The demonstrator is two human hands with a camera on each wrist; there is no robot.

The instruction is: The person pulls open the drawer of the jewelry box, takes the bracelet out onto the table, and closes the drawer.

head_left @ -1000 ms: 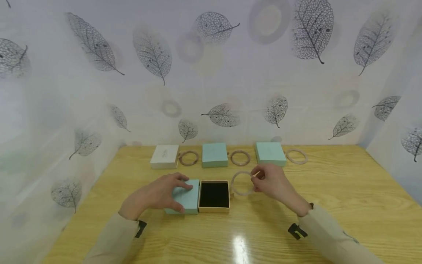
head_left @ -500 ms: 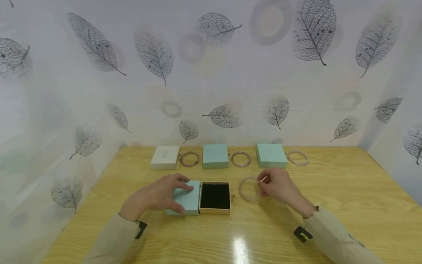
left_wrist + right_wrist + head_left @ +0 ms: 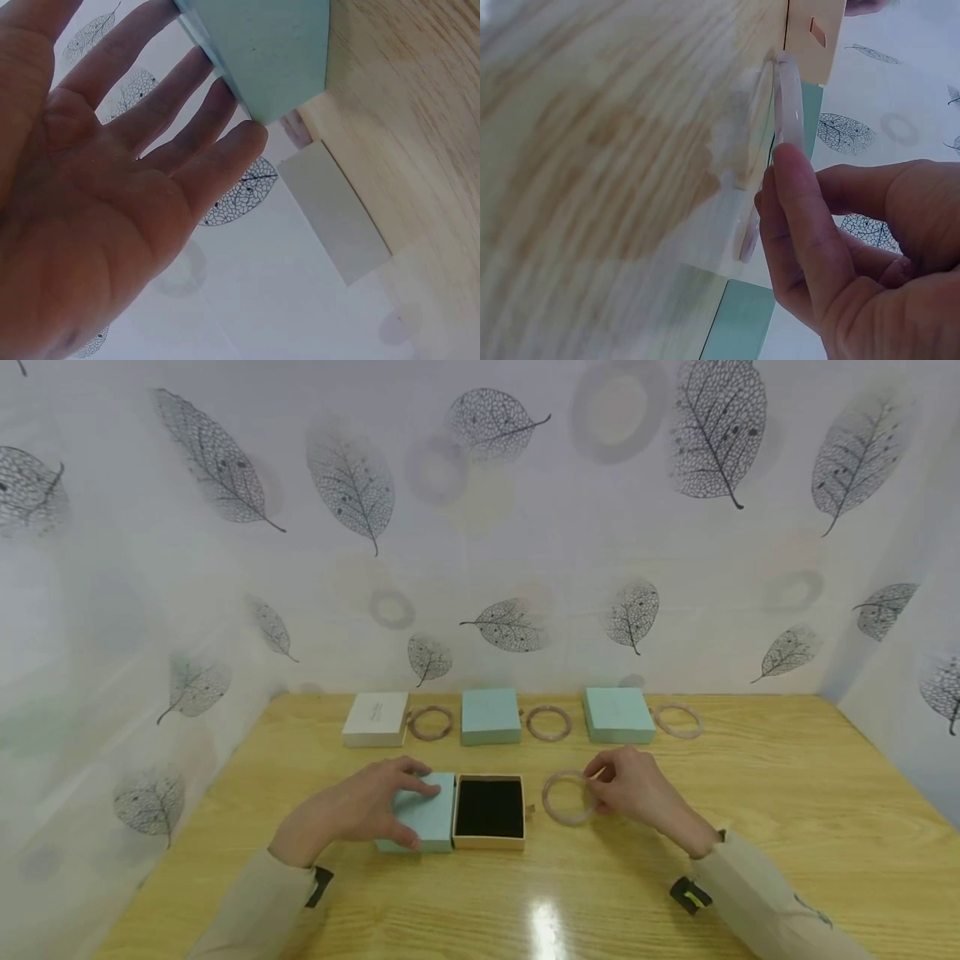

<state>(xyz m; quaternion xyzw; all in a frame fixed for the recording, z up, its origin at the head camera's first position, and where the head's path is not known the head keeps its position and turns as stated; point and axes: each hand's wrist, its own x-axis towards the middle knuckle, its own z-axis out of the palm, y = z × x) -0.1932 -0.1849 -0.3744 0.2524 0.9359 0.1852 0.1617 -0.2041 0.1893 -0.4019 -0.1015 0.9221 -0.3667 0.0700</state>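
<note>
My left hand [image 3: 363, 802] rests on a light teal sleeve box [image 3: 427, 810], its straight fingers across the top and its thumb at the near edge. In the left wrist view, the fingertips touch the upper edge of that box [image 3: 277, 60]. A drawer [image 3: 489, 842] with a black padded inside lies pulled out from the sleeve's right end, a small tab [image 3: 531, 810] at its side. My right hand [image 3: 630, 789] pinches a pale translucent bangle [image 3: 551, 814] by its right side, just right of the drawer. The right wrist view shows the bangle [image 3: 789, 105] close to the wooden surface.
Along the back of the wooden table [image 3: 780, 793] stand a white box [image 3: 378, 718] and two teal boxes, one in the middle [image 3: 490, 714] and one to the right [image 3: 618, 714]. To each one's right lies a bangle: left [image 3: 412, 727], middle [image 3: 531, 727], right [image 3: 697, 727]. Leaf-print cloth [image 3: 555, 552] hangs behind.
My right hand has moved right and slightly nearer with the bangle, away from the drawer, and the tab now shows. The left hand has stayed on the sleeve box.
</note>
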